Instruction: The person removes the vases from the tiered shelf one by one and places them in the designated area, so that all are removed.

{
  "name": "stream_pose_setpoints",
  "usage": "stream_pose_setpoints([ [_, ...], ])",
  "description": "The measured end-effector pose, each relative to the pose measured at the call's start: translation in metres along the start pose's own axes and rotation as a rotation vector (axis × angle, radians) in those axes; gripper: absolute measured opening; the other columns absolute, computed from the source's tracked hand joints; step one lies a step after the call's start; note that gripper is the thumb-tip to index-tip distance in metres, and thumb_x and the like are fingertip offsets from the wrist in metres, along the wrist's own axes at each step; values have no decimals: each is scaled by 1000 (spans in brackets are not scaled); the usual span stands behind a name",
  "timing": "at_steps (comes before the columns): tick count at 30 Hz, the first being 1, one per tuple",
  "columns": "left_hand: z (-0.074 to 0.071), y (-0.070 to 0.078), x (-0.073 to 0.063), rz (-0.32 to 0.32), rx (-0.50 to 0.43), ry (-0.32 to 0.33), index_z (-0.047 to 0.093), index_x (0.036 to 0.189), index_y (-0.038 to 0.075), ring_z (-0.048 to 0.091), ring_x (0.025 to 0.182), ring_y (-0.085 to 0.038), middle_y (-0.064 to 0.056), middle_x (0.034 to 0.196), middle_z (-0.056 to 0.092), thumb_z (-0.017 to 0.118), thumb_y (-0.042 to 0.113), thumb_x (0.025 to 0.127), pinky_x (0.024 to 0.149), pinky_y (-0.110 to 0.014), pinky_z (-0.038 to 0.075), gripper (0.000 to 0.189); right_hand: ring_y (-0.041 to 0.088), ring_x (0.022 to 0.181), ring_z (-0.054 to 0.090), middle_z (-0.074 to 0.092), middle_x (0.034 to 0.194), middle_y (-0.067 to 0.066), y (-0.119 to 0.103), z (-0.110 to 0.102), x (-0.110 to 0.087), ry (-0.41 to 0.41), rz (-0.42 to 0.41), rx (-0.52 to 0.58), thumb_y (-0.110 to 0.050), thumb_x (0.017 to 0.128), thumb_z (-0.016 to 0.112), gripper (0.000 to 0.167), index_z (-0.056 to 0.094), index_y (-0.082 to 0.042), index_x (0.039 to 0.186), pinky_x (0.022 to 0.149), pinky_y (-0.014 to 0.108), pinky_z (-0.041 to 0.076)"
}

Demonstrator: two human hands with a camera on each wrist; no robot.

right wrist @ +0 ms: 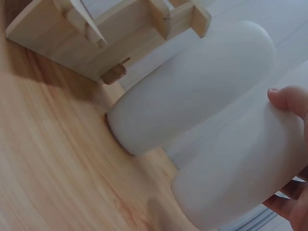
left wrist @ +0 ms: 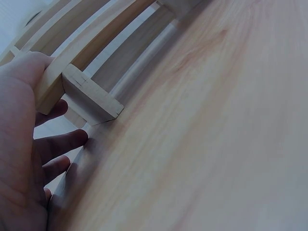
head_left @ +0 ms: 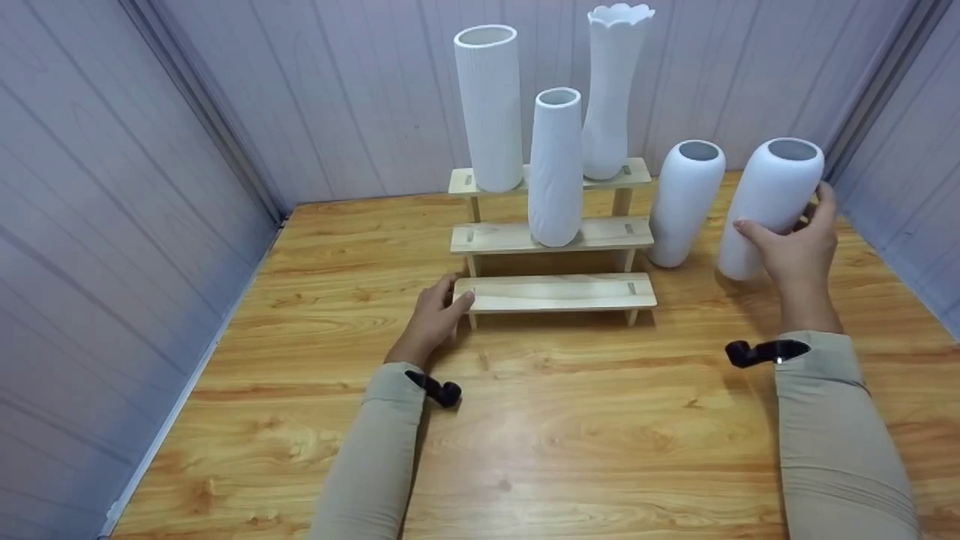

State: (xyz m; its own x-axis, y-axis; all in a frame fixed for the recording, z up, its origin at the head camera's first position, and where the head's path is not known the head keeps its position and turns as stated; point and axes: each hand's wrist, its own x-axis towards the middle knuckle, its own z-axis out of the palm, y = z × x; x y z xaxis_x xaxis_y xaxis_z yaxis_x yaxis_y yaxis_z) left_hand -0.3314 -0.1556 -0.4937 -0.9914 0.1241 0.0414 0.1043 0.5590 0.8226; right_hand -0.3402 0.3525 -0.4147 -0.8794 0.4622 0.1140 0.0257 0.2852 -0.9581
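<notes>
My right hand grips a smooth white vase at the far right, thumb on its near side and fingers round its right side. The vase leans slightly; whether its base touches the table I cannot tell. Left of it stands a similar white vase, apart from the hand. My left hand holds the left end of the lowest step of a three-tier wooden stand. In the left wrist view, the thumb lies over the step's end and a finger reaches beneath it.
On the top tier stand a tall ribbed vase and a vase with a scalloped rim. A slimmer textured vase is on the middle tier. The wood-patterned table is bounded by panelled walls.
</notes>
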Motion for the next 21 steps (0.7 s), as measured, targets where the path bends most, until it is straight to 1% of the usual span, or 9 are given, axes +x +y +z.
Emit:
stream_pose_setpoints([
  [4,0,2,0,4,7,9,45,151,12,36,141,-35,-21,149,44,56,45,100,116,-51,29,62,25,145,35,27,163,3,5,4,2,-9,8,-22,-40,79,85,110,9,-46,158,116,51,31],
  [9,0,1,0,10,10,14,46,150,13,37,139,-34,-21,147,46,57,45,100,116,-51,29,60,24,146,34,25,164,2,10,6,3,-14,11,-13,-37,80,85,110,8,-47,158,116,49,32],
  [12,0,1,0,15,15,12,47,149,15,36,139,-35,-20,147,46,56,46,100,116,-53,28,59,24,144,36,27,163,3,13,7,4,-6,-2,4,-34,80,86,109,11,-47,158,116,49,32],
  [17,-1,2,-2,26,39,-1,47,150,17,32,142,-36,-18,150,45,54,47,101,116,-55,25,57,24,141,40,33,160,5,17,8,5,10,-26,18,-29,79,88,108,15,-43,158,114,45,36],
  [21,0,2,-2,21,33,5,46,150,15,31,143,-36,-19,151,43,55,45,101,117,-55,25,58,23,141,40,32,161,5,21,9,7,8,-17,35,-30,80,86,110,11,-41,160,115,43,35],
])
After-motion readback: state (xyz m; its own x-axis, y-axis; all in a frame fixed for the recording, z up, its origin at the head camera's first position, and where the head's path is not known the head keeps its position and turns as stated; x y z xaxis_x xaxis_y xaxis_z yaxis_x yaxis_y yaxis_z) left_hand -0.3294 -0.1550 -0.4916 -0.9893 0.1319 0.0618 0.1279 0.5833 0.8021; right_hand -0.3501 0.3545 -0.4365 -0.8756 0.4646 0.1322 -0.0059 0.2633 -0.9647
